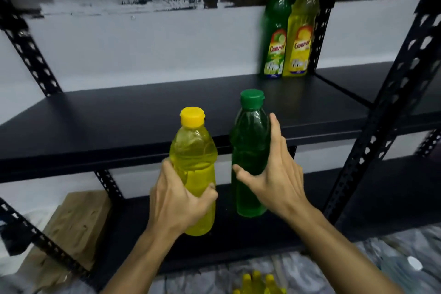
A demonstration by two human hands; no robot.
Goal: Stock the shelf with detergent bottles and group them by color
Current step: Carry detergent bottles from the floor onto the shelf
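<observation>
My left hand [179,196] grips a yellow detergent bottle [194,164] with a yellow cap, held upright in front of the black shelf board [119,117]. My right hand [274,174] holds a green detergent bottle [249,141] with a green cap, fingers spread around its side. Both bottles hang in the air just in front of the shelf's front edge. At the back right of the same shelf stand a green labelled bottle [275,31] and a yellow labelled bottle [301,31], side by side and touching.
Black perforated uprights [386,112] frame the shelf on the right and left. A lower shelf board [381,198] lies beneath. A brown cardboard piece [71,227] leans at the lower left. Several yellow bottle caps [259,281] show on the plastic-covered floor.
</observation>
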